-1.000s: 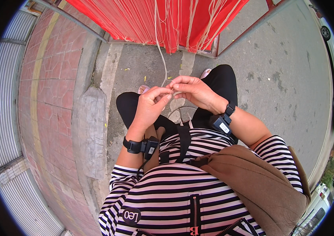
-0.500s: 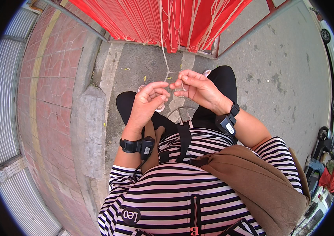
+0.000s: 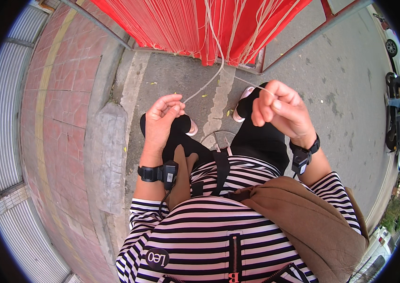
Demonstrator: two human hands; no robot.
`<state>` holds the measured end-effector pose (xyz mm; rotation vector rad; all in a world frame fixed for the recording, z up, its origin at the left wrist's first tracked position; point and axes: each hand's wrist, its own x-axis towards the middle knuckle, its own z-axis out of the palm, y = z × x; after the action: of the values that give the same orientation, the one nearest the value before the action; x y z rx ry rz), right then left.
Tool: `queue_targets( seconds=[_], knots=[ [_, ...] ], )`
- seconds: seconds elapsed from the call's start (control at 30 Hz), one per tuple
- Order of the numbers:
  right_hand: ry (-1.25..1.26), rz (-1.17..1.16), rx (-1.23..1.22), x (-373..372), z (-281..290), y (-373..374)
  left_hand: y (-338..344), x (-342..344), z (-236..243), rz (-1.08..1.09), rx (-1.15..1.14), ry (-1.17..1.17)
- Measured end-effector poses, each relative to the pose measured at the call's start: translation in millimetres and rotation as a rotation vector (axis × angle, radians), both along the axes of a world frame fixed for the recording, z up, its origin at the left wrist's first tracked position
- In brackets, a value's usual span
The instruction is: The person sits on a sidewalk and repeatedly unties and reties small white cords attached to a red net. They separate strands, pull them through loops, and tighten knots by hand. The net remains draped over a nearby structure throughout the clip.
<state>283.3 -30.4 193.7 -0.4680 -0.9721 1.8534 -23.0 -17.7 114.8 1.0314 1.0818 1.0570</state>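
Observation:
Pale cord strands [image 3: 203, 88] hang from the red fabric [image 3: 162, 28] ahead and split into two ends below its lower edge. My left hand [image 3: 161, 121] pinches one end between thumb and fingers, at left of centre. The other end [image 3: 247, 84] runs right to my right hand [image 3: 285, 109], whose thumb and forefinger are closed on it. Both ends look drawn out between the split and my fingers. More thin pale strands lie over the red fabric, dense on its left and in loose bundles on its right.
A metal frame [image 3: 303, 43] surrounds the red fabric. Below are my black-trousered knees and pale shoes [image 3: 243, 101]. A stone kerb [image 3: 105, 158] and reddish paving [image 3: 65, 137] lie left. Parked vehicles [image 3: 394, 47] stand far right.
My hands have moved apart, the right one going outward to the right. The cord ends between them have spread into a V. The red fabric appears slightly further right.

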Motion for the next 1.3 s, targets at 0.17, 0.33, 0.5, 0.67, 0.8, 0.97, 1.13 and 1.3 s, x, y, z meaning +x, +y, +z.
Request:
queue_targets(
  seconds=[0.17,0.33,0.5,0.67,0.8,0.97,1.13,1.3],
  knots=[
    [0.019,-0.147,0.226,38.6,46.7,-16.8,7.9,-29.5,-29.4,0.131,-0.047,0.102],
    [0.127,-0.199,0.410,72.5,74.1,-31.4,10.3,-71.2,-56.5,0.266,-0.076,0.126],
    [0.196,-0.199,0.491,95.2,93.3,-42.7,3.9,-102.9,-57.1,0.412,-0.100,0.183],
    [-0.354,-0.201,0.252,74.8,38.3,-22.5,-2.3,-83.7,-31.6,0.331,-0.030,0.160],
    [-0.684,-0.059,-0.101,43.5,-49.7,11.3,-2.8,-44.6,-3.5,0.201,0.021,0.122],
    [-1.098,-0.038,0.041,11.9,-156.0,28.4,-10.4,3.4,25.2,-0.017,0.087,0.035],
    [-1.485,-0.146,0.477,-6.4,-196.6,22.9,-15.5,34.7,39.5,-0.307,0.279,0.264],
    [-1.234,0.023,0.288,-13.4,-174.5,20.7,-23.2,56.8,36.9,-0.433,0.504,0.417]
  ],
)
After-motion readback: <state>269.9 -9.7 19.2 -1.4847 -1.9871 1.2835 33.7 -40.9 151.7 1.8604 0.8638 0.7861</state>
